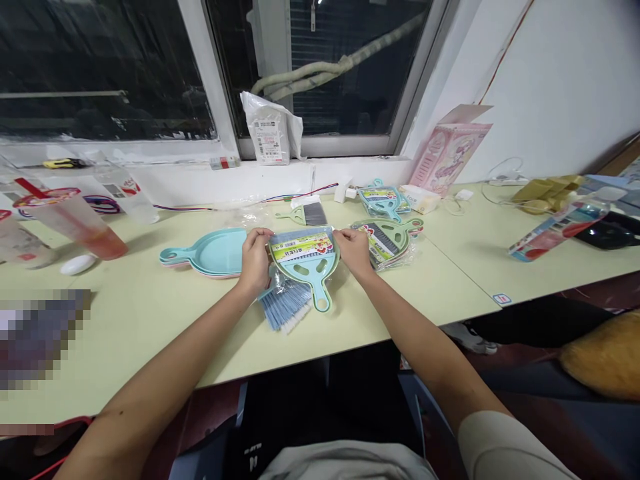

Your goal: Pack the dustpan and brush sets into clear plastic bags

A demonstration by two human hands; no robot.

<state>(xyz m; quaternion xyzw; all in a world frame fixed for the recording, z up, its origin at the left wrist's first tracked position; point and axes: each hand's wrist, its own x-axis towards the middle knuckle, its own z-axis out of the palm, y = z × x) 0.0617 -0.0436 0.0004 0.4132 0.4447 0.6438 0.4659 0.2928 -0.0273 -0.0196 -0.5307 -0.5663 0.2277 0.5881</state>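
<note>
My left hand (255,259) and my right hand (353,252) grip the two sides of a small green-and-teal dustpan set (306,261) with a printed label card, wrapped in clear plastic, on the pale table (150,320). Its handle points toward me. Fingers of both hands are closed on its edges. A small brush with blue-white bristles (285,308) lies just under and in front of the set. To the left rest stacked teal and pink dustpans (213,253).
Packaged dustpan sets (390,241) lie right of my hand, another (381,197) behind, a loose small brush (306,213) near the wall. A drink cup (75,223) lies at the left, a pink box (450,152) and bottle (560,230) at the right.
</note>
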